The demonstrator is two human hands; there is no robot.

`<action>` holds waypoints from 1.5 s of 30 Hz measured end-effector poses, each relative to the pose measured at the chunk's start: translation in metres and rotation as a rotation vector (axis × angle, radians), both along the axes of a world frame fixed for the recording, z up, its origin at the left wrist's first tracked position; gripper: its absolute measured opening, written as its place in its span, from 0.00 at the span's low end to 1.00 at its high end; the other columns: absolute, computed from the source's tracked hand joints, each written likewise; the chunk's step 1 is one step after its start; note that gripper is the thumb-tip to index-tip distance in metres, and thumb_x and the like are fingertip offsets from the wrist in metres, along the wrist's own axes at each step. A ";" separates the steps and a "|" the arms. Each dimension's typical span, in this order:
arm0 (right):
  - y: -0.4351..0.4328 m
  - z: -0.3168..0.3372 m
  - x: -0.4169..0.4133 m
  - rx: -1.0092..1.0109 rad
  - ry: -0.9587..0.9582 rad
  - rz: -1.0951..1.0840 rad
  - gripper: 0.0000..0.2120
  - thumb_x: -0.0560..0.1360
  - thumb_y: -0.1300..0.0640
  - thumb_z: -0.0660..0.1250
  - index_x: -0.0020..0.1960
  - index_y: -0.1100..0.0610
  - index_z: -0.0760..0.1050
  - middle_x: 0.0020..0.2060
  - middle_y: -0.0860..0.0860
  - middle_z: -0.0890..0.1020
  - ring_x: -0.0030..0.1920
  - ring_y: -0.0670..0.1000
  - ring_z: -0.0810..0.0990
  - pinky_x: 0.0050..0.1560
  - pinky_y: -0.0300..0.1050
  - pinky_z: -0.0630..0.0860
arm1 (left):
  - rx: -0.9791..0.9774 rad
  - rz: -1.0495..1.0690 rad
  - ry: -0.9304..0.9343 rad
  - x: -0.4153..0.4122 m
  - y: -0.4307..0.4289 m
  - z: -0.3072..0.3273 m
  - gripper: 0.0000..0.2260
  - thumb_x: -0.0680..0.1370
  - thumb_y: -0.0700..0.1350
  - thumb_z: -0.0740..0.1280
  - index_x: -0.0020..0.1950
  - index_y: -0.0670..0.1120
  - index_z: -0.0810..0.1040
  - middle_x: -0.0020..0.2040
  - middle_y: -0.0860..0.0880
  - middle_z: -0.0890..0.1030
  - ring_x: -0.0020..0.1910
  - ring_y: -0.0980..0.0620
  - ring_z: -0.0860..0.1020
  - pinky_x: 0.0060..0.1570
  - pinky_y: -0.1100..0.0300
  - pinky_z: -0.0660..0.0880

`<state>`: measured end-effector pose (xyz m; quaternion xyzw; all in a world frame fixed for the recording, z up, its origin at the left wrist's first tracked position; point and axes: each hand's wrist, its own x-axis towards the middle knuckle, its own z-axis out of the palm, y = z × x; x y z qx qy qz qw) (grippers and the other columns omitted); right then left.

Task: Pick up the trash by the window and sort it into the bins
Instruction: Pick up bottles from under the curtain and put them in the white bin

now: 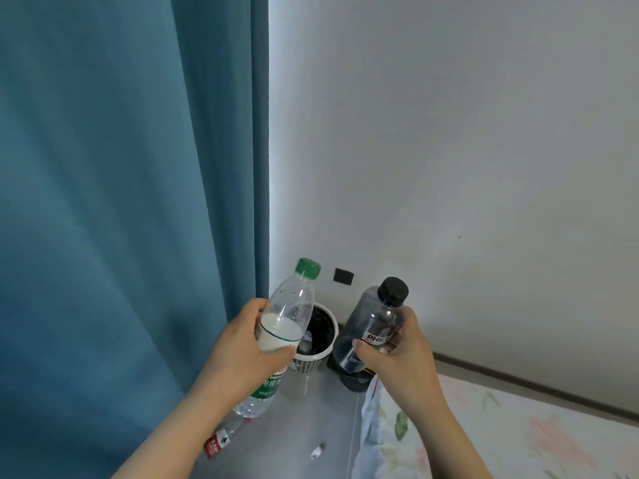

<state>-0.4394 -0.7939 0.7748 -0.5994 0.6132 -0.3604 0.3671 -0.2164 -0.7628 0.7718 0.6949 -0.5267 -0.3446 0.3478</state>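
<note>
Bottles fill both fists: the left hand (242,354) wraps a clear green-capped water bottle (281,331), the right hand (403,361) a dark black-capped bottle (371,328), both held above the white bin (316,361). A red-labelled bottle (221,440) lies on the floor (311,416).

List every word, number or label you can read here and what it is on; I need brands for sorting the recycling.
"PH8" on the white label band of the dark tinted plastic bottle with the black cap, held in the right hand; the rest is hidden.
Green-capped clear plastic bottle in the left hand: white Chinese characters on green, too blurred to read.
Red-labelled clear bottle lying on the floor: too small to read.
</note>
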 end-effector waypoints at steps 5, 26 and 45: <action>-0.075 -0.012 -0.012 0.049 0.027 0.066 0.24 0.65 0.57 0.75 0.56 0.45 0.69 0.43 0.41 0.82 0.42 0.37 0.80 0.40 0.34 0.73 | 0.083 0.112 -0.006 -0.010 -0.063 -0.022 0.26 0.63 0.49 0.78 0.55 0.58 0.69 0.49 0.56 0.80 0.47 0.55 0.79 0.43 0.59 0.75; -0.313 -0.161 0.047 0.310 0.124 -0.021 0.20 0.60 0.58 0.76 0.45 0.46 0.70 0.40 0.44 0.80 0.41 0.41 0.78 0.37 0.31 0.69 | 0.396 0.070 -0.074 0.042 -0.316 -0.163 0.28 0.67 0.51 0.72 0.64 0.52 0.67 0.60 0.50 0.77 0.56 0.47 0.75 0.52 0.57 0.73; -0.415 -0.435 0.036 0.486 0.148 -0.040 0.22 0.59 0.57 0.76 0.49 0.45 0.72 0.41 0.43 0.81 0.43 0.42 0.79 0.45 0.46 0.77 | 0.853 -0.039 -0.065 0.027 -0.419 -0.447 0.26 0.71 0.56 0.71 0.62 0.47 0.68 0.53 0.50 0.77 0.49 0.50 0.77 0.48 0.59 0.75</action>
